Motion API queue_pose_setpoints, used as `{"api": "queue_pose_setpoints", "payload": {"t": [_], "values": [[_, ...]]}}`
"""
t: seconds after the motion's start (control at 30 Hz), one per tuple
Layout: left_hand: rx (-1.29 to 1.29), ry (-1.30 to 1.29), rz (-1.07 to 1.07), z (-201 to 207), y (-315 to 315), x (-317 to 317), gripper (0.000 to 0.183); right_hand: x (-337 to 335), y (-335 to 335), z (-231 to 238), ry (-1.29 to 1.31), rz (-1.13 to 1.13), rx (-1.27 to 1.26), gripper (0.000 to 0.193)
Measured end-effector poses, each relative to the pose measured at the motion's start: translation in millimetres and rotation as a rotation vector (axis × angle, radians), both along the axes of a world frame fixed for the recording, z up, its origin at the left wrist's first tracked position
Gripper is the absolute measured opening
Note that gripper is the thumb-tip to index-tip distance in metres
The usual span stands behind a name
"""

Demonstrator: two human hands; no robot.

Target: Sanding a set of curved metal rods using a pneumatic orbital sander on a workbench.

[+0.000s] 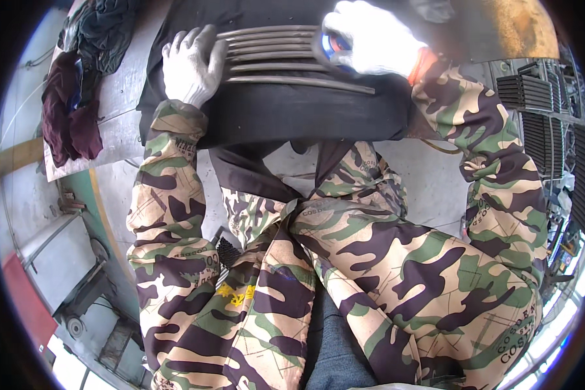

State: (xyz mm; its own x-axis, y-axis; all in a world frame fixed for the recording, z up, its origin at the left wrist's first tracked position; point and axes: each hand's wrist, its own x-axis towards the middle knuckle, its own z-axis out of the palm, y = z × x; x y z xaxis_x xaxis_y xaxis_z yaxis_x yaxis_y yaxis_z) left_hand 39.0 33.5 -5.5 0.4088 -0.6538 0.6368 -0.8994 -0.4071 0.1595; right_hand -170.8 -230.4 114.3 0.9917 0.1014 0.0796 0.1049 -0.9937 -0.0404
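Several thin metal rods (273, 47) lie side by side on a black cloth (286, 114). One rod (318, 82), nearest me, sits slightly apart, and its right end sticks out past the others. My left hand (192, 65), in a white glove, rests at the rods' left ends with its fingers stretched out and a little apart. At their right ends my right hand (377, 45), gloved in white too, is closed around a round blue thing (328, 47) with some red and white on it. The glove hides most of that thing, and its kind does not show.
Dark clothes (71, 117) lie on the left part of the table (117, 91). A brown-stained board (517, 29) is at the far right. Beyond my right arm stand racks of stacked dark bars (533, 94). A wheeled grey machine (71, 279) is at lower left.
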Motion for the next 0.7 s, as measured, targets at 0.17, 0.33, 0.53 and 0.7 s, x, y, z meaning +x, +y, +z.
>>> {"api": "queue_pose_setpoints", "payload": {"t": [0.17,0.33,0.53,0.7], "values": [[0.294,0.074,-0.009,18.6,11.3,-13.3,0.058,7.9,1.3,-0.1,-0.017,0.02,-0.013,0.025],[0.204,0.084,0.078,6.1,11.2,-10.5,0.049,13.4,3.7,1.8,-0.001,0.028,-0.014,0.025],[0.177,0.04,0.193,2.4,7.0,-16.1,0.043,21.9,12.3,2.6,0.009,-0.009,-0.014,0.027],[0.208,0.019,0.179,5.3,9.0,-21.2,0.047,32.0,23.5,2.5,0.03,0.009,-0.018,0.026]]}}
